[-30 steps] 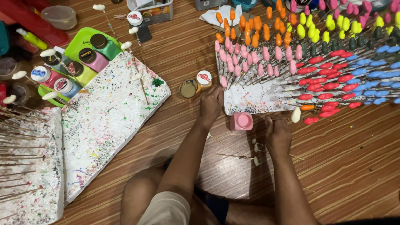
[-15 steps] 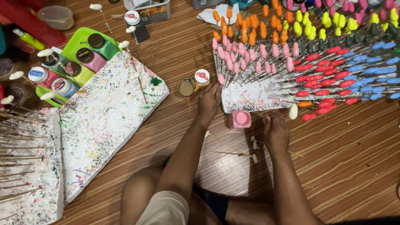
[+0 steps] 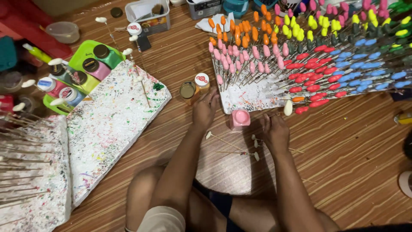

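Observation:
My left hand (image 3: pixel 205 109) rests with fingers spread at the near left corner of a white foam board (image 3: pixel 246 96), beside an orange paint bottle (image 3: pixel 201 81) and an open jar (image 3: pixel 187 91). My right hand (image 3: pixel 274 134) pinches a thin stick with a white oval tip (image 3: pixel 287 107), held at the board's front edge. A pink paint jar (image 3: pixel 239 119) stands between the two hands. Several white-tipped sticks (image 3: pixel 234 145) lie on the floor in front of my knees. The board is packed with sticks tipped in pink, orange, red, yellow and blue (image 3: pixel 317 56).
A paint-speckled foam board (image 3: pixel 111 129) lies at left, another with bare sticks (image 3: pixel 30 172) at far left. A green tray of paint bottles (image 3: pixel 81 73) sits behind it. Plastic boxes (image 3: pixel 148 17) line the back. The floor is wood-patterned.
My right hand has shifted the white-tipped stick a little left and up, nearer the board's edge. My left hand stays at the board's corner.

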